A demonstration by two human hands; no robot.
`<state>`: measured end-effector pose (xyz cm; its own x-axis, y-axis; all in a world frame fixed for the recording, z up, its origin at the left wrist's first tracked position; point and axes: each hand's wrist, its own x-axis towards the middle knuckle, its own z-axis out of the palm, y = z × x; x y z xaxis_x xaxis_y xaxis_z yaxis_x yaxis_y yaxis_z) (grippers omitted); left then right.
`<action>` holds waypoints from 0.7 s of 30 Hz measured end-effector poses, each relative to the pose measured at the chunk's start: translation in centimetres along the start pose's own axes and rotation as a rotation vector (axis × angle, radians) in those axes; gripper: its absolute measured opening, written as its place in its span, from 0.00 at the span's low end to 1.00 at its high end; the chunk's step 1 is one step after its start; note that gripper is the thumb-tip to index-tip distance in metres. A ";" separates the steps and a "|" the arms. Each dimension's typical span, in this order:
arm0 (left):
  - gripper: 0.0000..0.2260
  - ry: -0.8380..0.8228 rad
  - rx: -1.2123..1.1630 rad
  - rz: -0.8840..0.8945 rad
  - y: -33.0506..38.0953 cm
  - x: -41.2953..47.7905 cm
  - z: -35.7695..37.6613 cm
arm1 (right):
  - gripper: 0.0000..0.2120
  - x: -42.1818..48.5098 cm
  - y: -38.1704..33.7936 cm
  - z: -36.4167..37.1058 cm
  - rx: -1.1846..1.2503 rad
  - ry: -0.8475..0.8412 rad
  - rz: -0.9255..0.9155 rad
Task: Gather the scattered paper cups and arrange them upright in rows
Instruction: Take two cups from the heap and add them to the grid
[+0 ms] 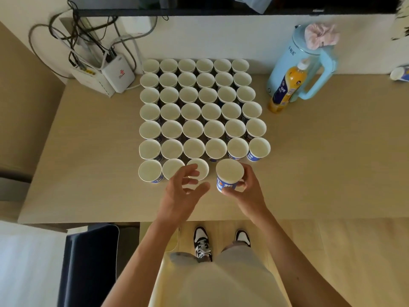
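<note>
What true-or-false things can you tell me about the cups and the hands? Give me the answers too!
1. The right hand holds a paper cup. True.
2. The left hand holds a cup too. False: its fingers are loose and hold nothing.
3. The front row has six cups standing. False: only three stand there.
4. An orange bottle stands beside the blue jug. True.

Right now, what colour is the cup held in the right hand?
The cup is white with a blue printed band, clearest in the head view.
</note>
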<state>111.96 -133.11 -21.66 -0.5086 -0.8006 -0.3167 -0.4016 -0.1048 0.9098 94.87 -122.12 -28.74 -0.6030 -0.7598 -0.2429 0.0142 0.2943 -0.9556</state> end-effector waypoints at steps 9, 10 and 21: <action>0.15 0.071 -0.029 -0.026 -0.6 -0.9 -1.0 | 0.33 2.5 4.7 2.5 -0.098 0.135 0.044; 0.14 0.070 -0.024 -0.030 -0.8 -1.0 -1.1 | 0.34 2.9 5.1 2.8 -0.108 0.141 0.037; 0.10 0.088 -0.013 -0.045 -1.0 -1.0 -1.7 | 0.33 4.3 6.2 4.0 -0.084 0.134 0.011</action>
<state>114.13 -133.15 -21.75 -0.4213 -0.8436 -0.3329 -0.4120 -0.1489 0.8989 95.56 -125.85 -36.39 -0.7046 -0.6736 -0.2230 -0.0426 0.3539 -0.9343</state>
